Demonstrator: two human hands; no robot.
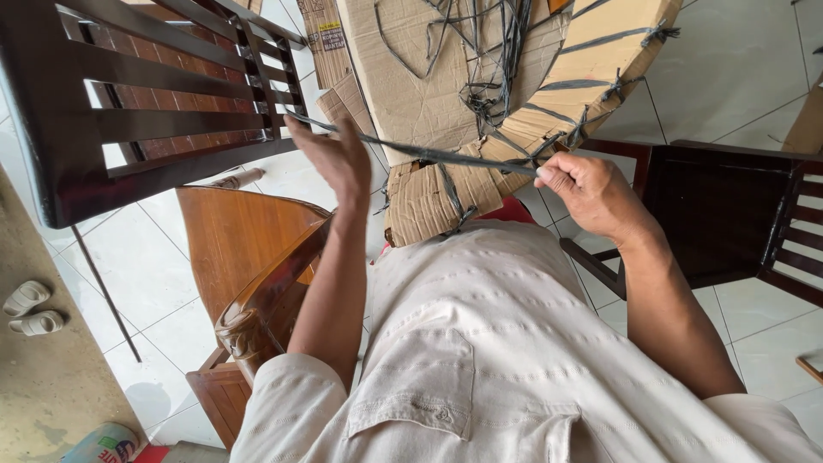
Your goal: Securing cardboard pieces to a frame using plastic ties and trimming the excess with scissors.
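Your right hand (pixel 591 193) pinches the dark strap (pixel 446 156) shut; your left hand (pixel 334 159) lies open, fingers flat along it. On the cardboard ring (pixel 591 64) beyond the strap, several ties look knotted, while loose strands remain. Dark chairs (pixel 154 111) flank the ring closely, leaving little room.

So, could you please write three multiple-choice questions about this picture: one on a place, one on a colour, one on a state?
1. Where are the sandals?
A. floor, lower left
B. on the chair
C. on the cardboard

2. What colour is the strap?
A. white
B. red
C. dark grey

3. How is the strap held?
A. slack on the floor
B. stretched between both hands
C. rolled up

Answers:
1 A: they lie on the floor tiles.
2 C: it looks dark against the cardboard.
3 B: right hand pinches it, left hand touches it.
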